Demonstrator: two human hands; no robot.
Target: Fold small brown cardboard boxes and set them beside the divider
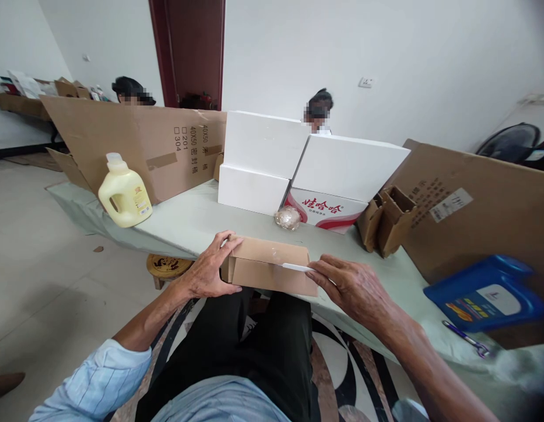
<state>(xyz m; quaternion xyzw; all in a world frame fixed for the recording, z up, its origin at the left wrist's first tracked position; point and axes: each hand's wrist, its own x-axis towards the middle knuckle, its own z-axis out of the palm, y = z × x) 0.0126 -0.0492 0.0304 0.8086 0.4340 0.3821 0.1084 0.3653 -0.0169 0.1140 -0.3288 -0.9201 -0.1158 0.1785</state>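
Observation:
A small brown cardboard box [272, 266] lies at the near edge of the pale green table [197, 220], right in front of me. My left hand [210, 271] clasps its left end, fingers curled over the top and side. My right hand [351, 287] rests at the box's right end, fingers pinched on a thin white strip [296, 267] that lies along the box's top edge; whether it is tape or a tool I cannot make out.
A pale yellow detergent bottle [125, 193] stands at the table's left. White foam boxes [263, 158] and a red-printed carton [325, 211] sit behind. A tape-wrapped ball [288, 218], small open cartons [386, 220], a blue jug [487, 293] and large cardboard sheets [135, 140] surround. Two people sit beyond.

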